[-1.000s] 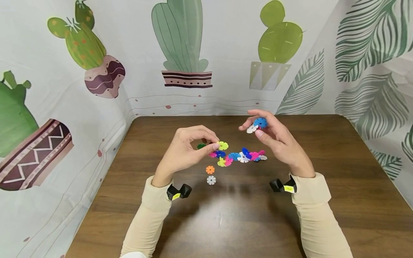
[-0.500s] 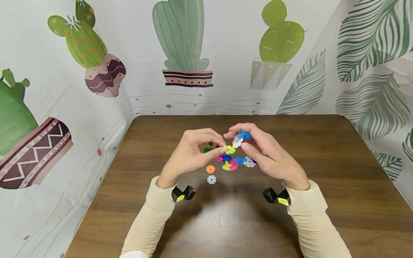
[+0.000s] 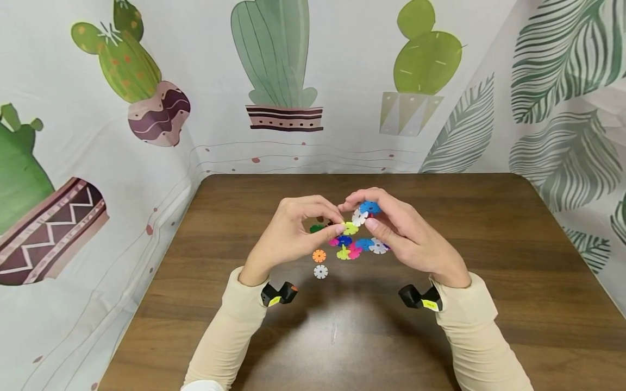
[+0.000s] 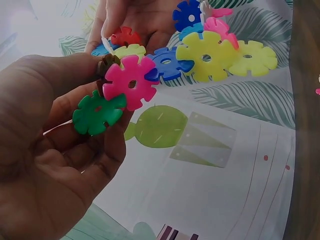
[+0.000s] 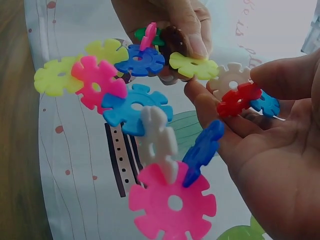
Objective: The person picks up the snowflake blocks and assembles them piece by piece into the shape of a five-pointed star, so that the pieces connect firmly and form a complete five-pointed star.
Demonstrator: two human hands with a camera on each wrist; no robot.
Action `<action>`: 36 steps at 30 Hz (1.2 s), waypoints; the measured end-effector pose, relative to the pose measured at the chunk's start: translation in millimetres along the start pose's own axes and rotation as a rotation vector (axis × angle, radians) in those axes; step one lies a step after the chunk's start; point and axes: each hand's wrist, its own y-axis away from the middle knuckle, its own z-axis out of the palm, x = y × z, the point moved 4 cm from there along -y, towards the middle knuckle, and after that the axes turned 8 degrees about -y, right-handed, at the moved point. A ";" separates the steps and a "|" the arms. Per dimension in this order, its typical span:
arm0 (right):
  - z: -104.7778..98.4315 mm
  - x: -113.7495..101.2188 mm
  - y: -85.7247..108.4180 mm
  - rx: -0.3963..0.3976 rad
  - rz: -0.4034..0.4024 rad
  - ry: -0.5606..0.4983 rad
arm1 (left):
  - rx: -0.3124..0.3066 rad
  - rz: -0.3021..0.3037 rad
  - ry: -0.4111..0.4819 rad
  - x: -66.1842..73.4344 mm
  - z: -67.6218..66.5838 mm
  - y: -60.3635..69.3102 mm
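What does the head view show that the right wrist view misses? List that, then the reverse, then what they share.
Head view only: an orange disc and a loose white disc lying on the table, plus the left sleeve and right sleeve.

Right wrist view only: the pink disc nearest that camera.

Both: the left hand pinching a yellow disc, and the right hand holding another white disc.

The discs (image 5: 120, 114) are yellow, pink, blue and green, the backdrop (image 3: 352, 65) cactus-printed.
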 end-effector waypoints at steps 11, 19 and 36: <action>2.1 1.8 -1.8 -0.039 0.010 0.084 | 0.008 -0.002 0.017 -1.0 2.0 0.8; 1.6 1.5 -0.8 -0.042 0.023 0.141 | 0.053 0.010 -0.041 -0.9 3.9 1.2; 1.4 -1.7 -0.4 -0.046 0.017 -0.009 | 0.133 0.093 -0.058 4.4 8.0 0.5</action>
